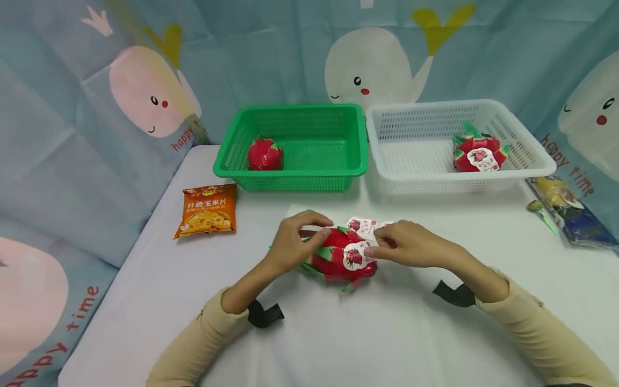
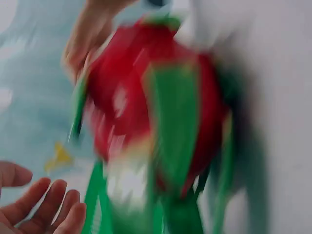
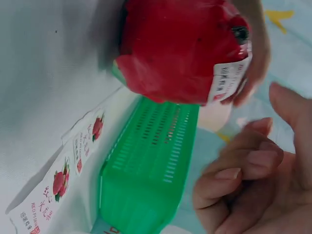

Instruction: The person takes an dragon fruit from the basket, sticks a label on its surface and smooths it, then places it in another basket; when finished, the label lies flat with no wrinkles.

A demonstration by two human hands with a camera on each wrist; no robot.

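Note:
A red dragon fruit [image 1: 333,263] with green leaf tips lies on the white table between my hands. A round-topped label [image 1: 355,256] sits on its right side, folding over its end in the right wrist view. My left hand [image 1: 301,236] arches at the fruit's left, its thumb overlapping the top; in the left wrist view its fingers [image 2: 58,204] are relaxed and stand apart from the blurred fruit. My right hand [image 1: 408,244] is at the label, thumb extended and fingers loosely curled, with nothing in them. Behind the fruit lies a strip of labels [image 1: 364,226], partly hidden.
A green basket [image 1: 309,174] at the back holds one unlabelled dragon fruit [image 1: 265,154]. Beside it, a white basket [image 1: 450,176] contains a labelled dragon fruit [image 1: 479,153]. An orange snack bag [image 1: 208,209] lies left; a blue-and-yellow packet [image 1: 575,212] and small green-handled item [image 1: 542,216] lie right.

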